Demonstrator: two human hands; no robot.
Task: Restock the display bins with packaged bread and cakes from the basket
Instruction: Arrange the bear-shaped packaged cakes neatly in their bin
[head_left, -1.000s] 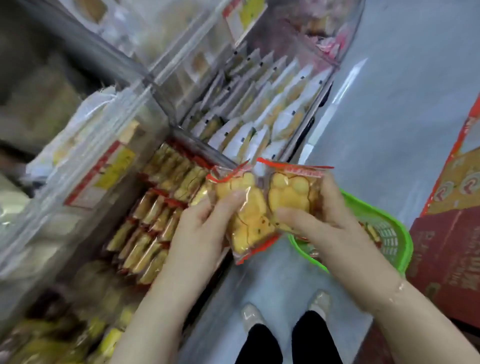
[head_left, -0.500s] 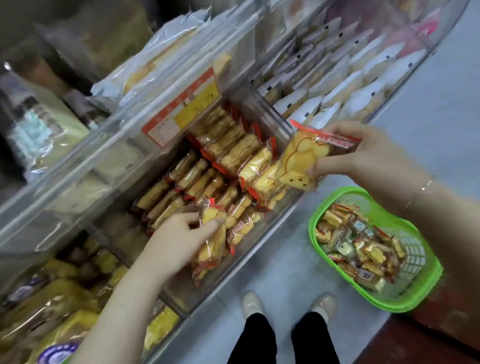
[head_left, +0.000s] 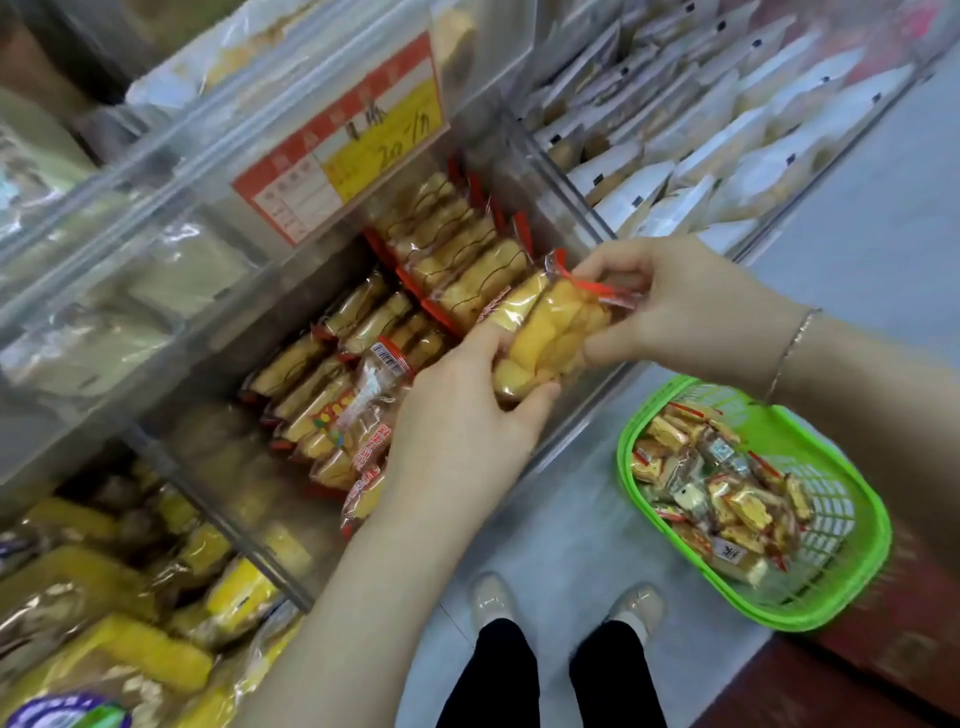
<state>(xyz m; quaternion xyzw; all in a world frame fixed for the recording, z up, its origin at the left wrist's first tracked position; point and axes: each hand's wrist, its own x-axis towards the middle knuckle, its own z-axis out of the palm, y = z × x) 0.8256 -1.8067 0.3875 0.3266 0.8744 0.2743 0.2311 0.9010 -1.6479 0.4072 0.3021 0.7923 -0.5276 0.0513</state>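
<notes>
Yellow cake packet (head_left: 550, 332) gripped by left hand (head_left: 467, 415) and right hand (head_left: 680, 306), one green basket (head_left: 862, 525) nearby

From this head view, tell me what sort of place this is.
Most likely a shop's bakery or snack aisle. Clear display bins hold rows of wrapped cakes, a red and yellow price tag is stuck on one bin, and a green basket of more packets sits on the floor.

I can read only handwritten "20" on the yellow part of the price card (head_left: 343, 137); other print is blurred.
</notes>
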